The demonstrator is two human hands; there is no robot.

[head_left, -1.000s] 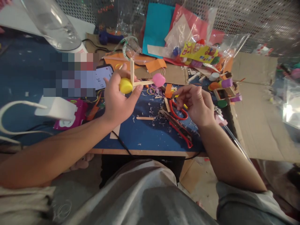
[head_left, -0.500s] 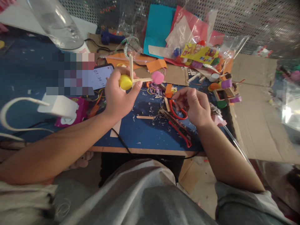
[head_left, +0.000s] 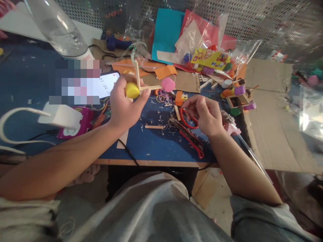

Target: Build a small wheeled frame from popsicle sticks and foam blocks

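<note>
My left hand (head_left: pixel 127 104) is raised over the table and closed around a frame of wooden craft sticks (head_left: pixel 151 88). One stick points up and others reach to the right. At their corner sits a yellow rounded piece (head_left: pixel 132 90), and a pink round piece (head_left: pixel 168 84) is at the far end. My right hand (head_left: pixel 205 114) hovers with loosely bent fingers, the thumb apart from them; I see nothing in it. Below it lies a red-handled tool (head_left: pixel 193 144) with dark metal, beside a red loop handle (head_left: pixel 184 121). A single craft stick (head_left: pixel 154 127) lies between the hands.
White shavings dot the blue tabletop (head_left: pixel 148 143). At left are a phone (head_left: pixel 108 84), a white charger (head_left: pixel 60 116) and a large bottle (head_left: pixel 68 40). A small stick model with coloured wheels (head_left: pixel 239 97) stands at right beside cardboard (head_left: pixel 272 134). Clear packaging (head_left: pixel 212 58) lies behind.
The view shifts slightly. My left hand keeps hold of the stick frame in nearly the same pose. My right hand stays above the red-handled tool, with its fingers a little lower.
</note>
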